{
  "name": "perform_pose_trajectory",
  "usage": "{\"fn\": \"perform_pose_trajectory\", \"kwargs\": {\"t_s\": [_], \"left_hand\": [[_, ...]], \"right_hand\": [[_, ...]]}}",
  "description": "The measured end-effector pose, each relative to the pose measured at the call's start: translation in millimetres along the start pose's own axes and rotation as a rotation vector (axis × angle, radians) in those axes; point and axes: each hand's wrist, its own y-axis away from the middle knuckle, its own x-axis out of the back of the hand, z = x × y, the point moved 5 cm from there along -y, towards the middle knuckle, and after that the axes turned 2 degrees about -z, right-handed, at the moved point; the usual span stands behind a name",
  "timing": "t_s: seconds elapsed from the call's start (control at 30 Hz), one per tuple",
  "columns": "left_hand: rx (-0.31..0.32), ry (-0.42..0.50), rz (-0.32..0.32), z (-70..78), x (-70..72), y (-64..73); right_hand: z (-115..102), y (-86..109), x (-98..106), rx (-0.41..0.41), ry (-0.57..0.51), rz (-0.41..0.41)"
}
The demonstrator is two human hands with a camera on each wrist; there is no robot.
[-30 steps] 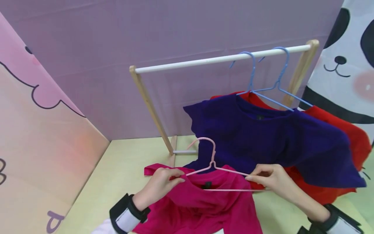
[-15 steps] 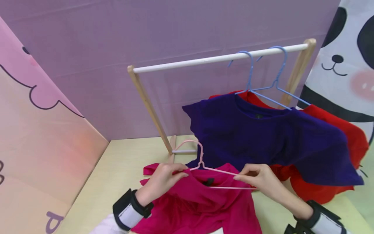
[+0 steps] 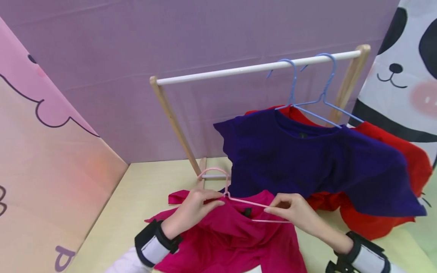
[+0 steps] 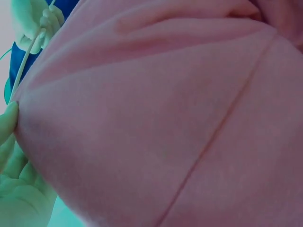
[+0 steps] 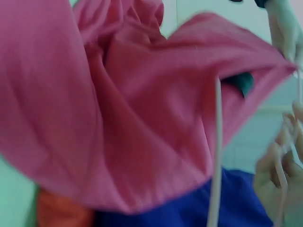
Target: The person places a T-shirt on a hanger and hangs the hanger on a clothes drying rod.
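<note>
A magenta T-shirt lies bunched on the table, its neckline facing the rack. My left hand pinches the left edge of that neckline. A pink hanger has its left arm inside the shirt, hidden by cloth. Its hook points left, and its lower bar crosses the neck opening. On the other side, my right hand pinches the hanger's right arm between thumb and fingers. The left wrist view shows my left thumb on the shirt's edge, with the hanger's wire passing beside it.
Behind the shirt stands a wooden rack with a white rail. Two blue hangers hang on its right half, carrying a dark purple T-shirt and a red T-shirt. A purple backdrop closes off the back.
The pink hanger has slid left, deeper into the magenta shirt, with my right hand travelling left along with it. My left hand has shifted slightly right, still pinching the neckline.
</note>
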Motion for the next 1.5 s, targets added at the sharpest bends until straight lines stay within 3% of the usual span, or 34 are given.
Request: {"fn": "perform_pose_trajectory", "kwargs": {"t_s": [0.2, 0.3, 0.53, 0.73, 0.83, 0.97, 1.1, 1.27, 1.37, 1.5], "left_hand": [[0.026, 0.031, 0.000, -4.7, 5.7, 6.7], [0.035, 0.052, -0.014, -4.6, 10.3, 8.6], [-0.048, 0.050, -0.041, 1.5, 15.1, 7.6], [-0.062, 0.037, -0.029, 3.9, 15.8, 6.8], [-0.017, 0.036, -0.022, 0.5, 16.4, 8.2], [0.104, 0.057, -0.010, -10.1, 17.8, 12.3], [0.150, 0.056, -0.001, -18.5, 17.8, 16.6], [0.136, 0.040, 0.010, -25.2, 15.9, 22.5], [0.138, 0.026, 0.011, -30.4, 13.3, 28.4], [0.162, 0.005, 0.011, -36.7, 10.4, 37.0]], "right_hand": [[10.5, -11.6, 28.2, 0.007, -0.014, -0.253], [14.7, -17.3, 34.2, 0.061, 0.005, -0.365], [10.3, -27.8, 11.2, 0.151, 0.012, -0.496], [15.6, -28.6, -8.3, 0.126, 0.039, -0.593], [21.6, -23.8, -10.4, 0.169, 0.104, -0.593], [31.6, -13.9, -5.9, 0.275, 0.160, -0.554], [40.2, -2.1, 3.1, 0.352, 0.138, -0.504], [52.4, 11.8, 17.5, 0.254, 0.088, -0.412], [56.1, 18.9, 30.7, 0.205, 0.150, -0.296], [49.9, 26.6, 46.1, 0.215, 0.274, -0.206]]}}
